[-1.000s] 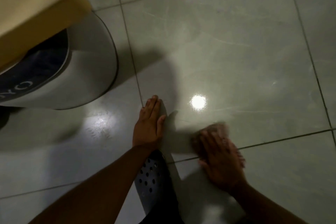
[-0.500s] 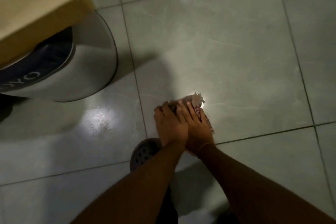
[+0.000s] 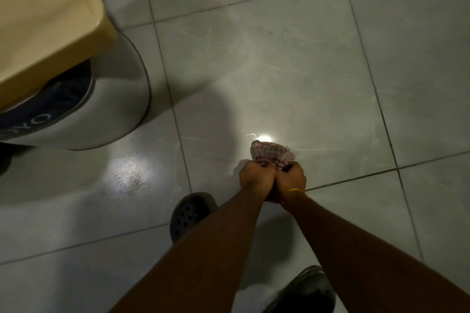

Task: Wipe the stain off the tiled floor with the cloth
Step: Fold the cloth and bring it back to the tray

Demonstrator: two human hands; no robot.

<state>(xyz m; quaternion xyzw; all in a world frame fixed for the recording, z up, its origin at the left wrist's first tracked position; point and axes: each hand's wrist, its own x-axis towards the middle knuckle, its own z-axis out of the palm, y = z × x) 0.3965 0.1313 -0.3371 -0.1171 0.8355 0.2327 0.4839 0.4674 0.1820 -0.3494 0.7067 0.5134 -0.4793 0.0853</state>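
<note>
A checked red-and-white cloth point(image 3: 269, 152) is bunched up, its far end sticking out beyond my fists above the grey tiled floor point(image 3: 292, 63). My left hand point(image 3: 256, 176) and my right hand point(image 3: 292, 176) are pressed together side by side, both clenched on the cloth's near part. A thin yellow band circles my right wrist. A bright light glare lies on the tile just beyond the cloth. I cannot make out a stain in this dim light; the tile under my hands is hidden.
A round white-and-dark base point(image 3: 106, 112) under a yellow lid or seat point(image 3: 48, 23) stands at the left. Two dark perforated clogs, the left clog point(image 3: 190, 213) and the right clog point(image 3: 305, 292), are on the floor near my arms. Dark grout lines cross the tiles.
A second ago the left palm lay flat on the floor and the right hand rubbed the cloth. Both hands then came together on the cloth and now hold it bunched and raised.
</note>
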